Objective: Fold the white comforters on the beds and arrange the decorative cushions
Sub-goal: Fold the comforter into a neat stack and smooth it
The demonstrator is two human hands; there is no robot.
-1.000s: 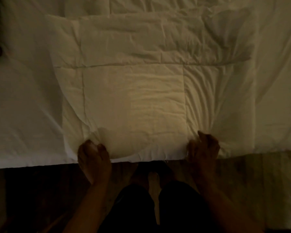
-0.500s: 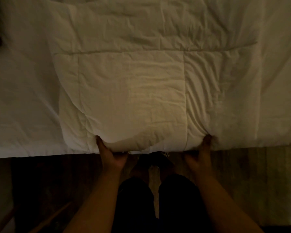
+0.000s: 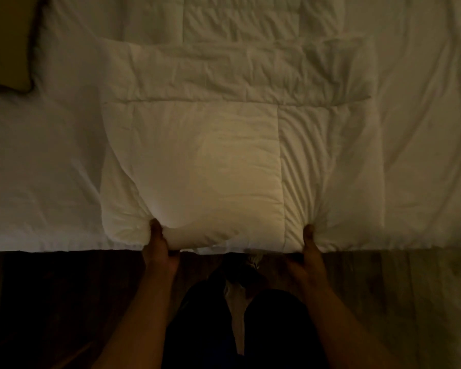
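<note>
dim room, warm low light; dark wood-plank floor (image 3: 51,302) fills the lower third of the head view, and one bed covered in a white sheet (image 3: 37,169) spans the upper two thirds, its near edge running straight across the frame.

count, bedding: one white quilted comforter (image 3: 210,155), folded into a thick rectangular stack, lying on the sheet at the near edge of the bed, centred in front of the person. stitched panel seams visible on its top face; a folded layer crosses its far part as a raised band. one dark olive cushion (image 3: 8,49), partly cut off at the upper left corner, resting on the bed well apart from the comforter.

count, hands: two, both bare. left hand (image 3: 159,251) clamped on the near edge of the comforter toward its left corner, thumb on top, remaining fingers under the fold and hidden. right hand (image 3: 310,254) clamped on the same edge toward the right, thumb on top, fabric gathered into radiating creases around it; lower fingers hidden.

two dark-trousered legs (image 3: 205,328) stand between the forearms, close to the bed.
</note>
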